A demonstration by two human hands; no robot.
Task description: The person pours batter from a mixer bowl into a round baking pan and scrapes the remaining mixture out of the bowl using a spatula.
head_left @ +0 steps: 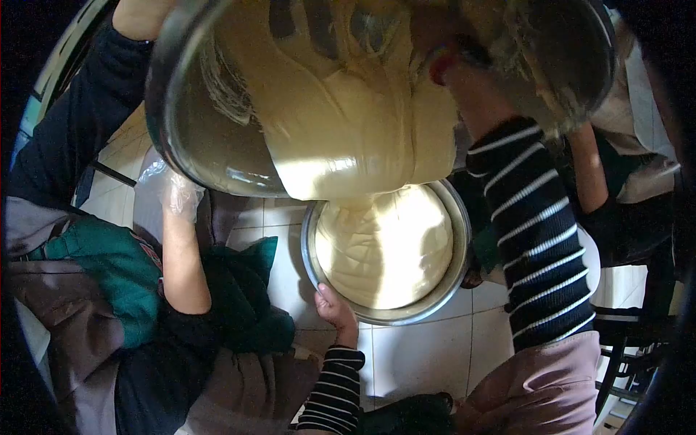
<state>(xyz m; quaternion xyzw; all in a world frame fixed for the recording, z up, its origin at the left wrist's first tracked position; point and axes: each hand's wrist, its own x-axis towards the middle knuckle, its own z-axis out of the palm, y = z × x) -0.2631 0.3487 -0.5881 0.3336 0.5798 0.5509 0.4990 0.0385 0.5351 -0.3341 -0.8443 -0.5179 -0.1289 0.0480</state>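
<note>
My left hand (335, 308) grips the near-left edge of a round metal bowl (462, 272), thumb on the rim and fingers closed. Pale, smooth batter (384, 246) with soft folds lies in this bowl. Above it a large metal mixing bowl (170, 94) is tilted, and a thick sheet of the same batter (348, 138) hangs over its lip into the bowl below. My right hand (441, 36) reaches inside the large bowl beside the batter. Its fingers are in shadow and cannot be made out.
A co-worker's gloved hand (177, 190) is under the left side of the large bowl. Another person's forearm (587, 167) is at the right. White floor tiles (420, 355) show below, with dark chair legs (616, 362) at the right.
</note>
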